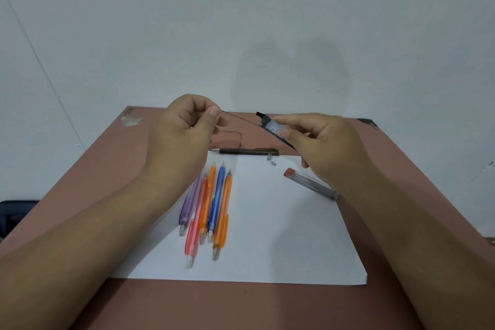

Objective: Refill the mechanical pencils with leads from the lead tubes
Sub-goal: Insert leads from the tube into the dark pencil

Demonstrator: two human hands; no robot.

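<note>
While both hands hover above the far half of the tabletop (88, 169), the work sits between them in the upper middle of the frame. The left hand (184, 128) has its grip pinched shut, thumb against forefinger, on one end of a thin lead (239, 118); the lead runs right and slightly down to the mouth of a lead tube (276, 130). Held that way, the lead looks to be partway out of the tube, drawn along its own line so it does not snap.

Below the left hand, five pencils (211, 209) lie side by side on a sheet of paper (281, 236), tips pointing away, bunched close so any one can be picked from the near end. Past the paper's far edge a dark pencil (249, 152) lies crosswise, with two small loose parts (271, 160) just beside its right end, probably its cap and eraser, which would mean it is opened and waiting for the lead.

Right of centre, the right hand (321, 142) closes its grip around the tube's body, with the open cap end tilted up toward the left. A second tube (312, 187) rests at the paper's right edge, partly under that wrist.

Open paper fills the lower right of the sheet, so there is room to bring the lead down. The tabletop's right edge is near the second tube, which a careless wrist could nudge off.
</note>
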